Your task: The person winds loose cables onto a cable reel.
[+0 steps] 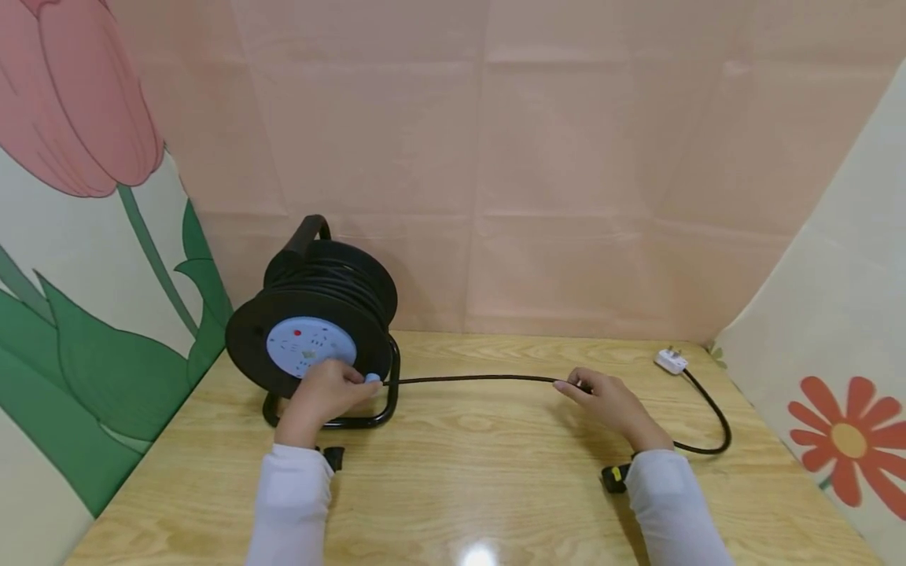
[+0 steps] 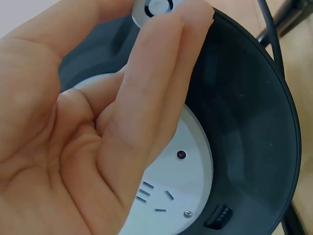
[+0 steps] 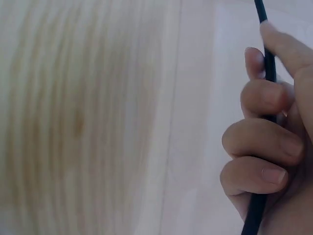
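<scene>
A black cable reel stands upright on its tubular frame at the left of the table, with black cable wound on its drum. Its round light-blue socket panel faces me and has a small red button. My left hand pinches the small blue winding knob near the reel's rim; in the left wrist view, fingers partly cover this knob. From the reel a stretch of black cable runs nearly straight to my right hand. In the right wrist view, curled fingers wrap round the cable.
Past the right hand, the cable bends round to a white plug lying at the table's back right. A pink sheet hangs behind the wooden table. Flower-printed sheets border both sides. Black wrist straps show at both sleeves.
</scene>
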Tool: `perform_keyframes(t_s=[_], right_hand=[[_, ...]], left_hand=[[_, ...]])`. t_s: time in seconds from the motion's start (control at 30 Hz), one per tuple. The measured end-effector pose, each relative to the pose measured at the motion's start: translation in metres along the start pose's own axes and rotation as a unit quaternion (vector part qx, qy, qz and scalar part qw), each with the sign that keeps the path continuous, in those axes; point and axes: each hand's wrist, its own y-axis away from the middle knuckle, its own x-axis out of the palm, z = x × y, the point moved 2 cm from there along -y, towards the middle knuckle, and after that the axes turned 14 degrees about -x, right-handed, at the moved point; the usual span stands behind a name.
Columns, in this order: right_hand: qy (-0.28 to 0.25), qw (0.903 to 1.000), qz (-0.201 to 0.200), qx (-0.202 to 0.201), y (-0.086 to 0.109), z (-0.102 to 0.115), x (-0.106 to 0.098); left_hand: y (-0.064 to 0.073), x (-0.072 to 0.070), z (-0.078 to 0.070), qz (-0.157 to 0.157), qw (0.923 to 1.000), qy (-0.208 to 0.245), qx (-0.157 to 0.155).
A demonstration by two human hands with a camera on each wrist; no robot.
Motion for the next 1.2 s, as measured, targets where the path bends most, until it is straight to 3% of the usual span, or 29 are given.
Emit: perform_keyframes(t_s=[0.23,0.5,0.77,1.0,1.2], right_hand=[[0.001,0.9997,0.011,0.02,0.001,0.001,-0.002],[0.012,0.9997,0.021,0.006,0.002,-0.001,-0.003],[0.101,0.9933,0.008,0.056,0.005,-0.008,-0.01],[0.113,0.9918,0.023,0.055,0.006,-0.009,-0.011],[0.156,0.9849,0.021,0.071,0.011,-0.01,-0.018]], left_hand=[[-0.003,0.001,0.008,0.047,0.9982,0.036,-0.01],[-0.008,0.002,0.016,0.063,0.9973,0.038,-0.006],[-0.011,0.002,0.024,0.075,0.996,0.045,-0.015],[-0.013,0.002,0.033,0.083,0.9954,0.044,-0.017],[-0.015,0.0,0.045,0.095,0.9932,0.059,-0.033]])
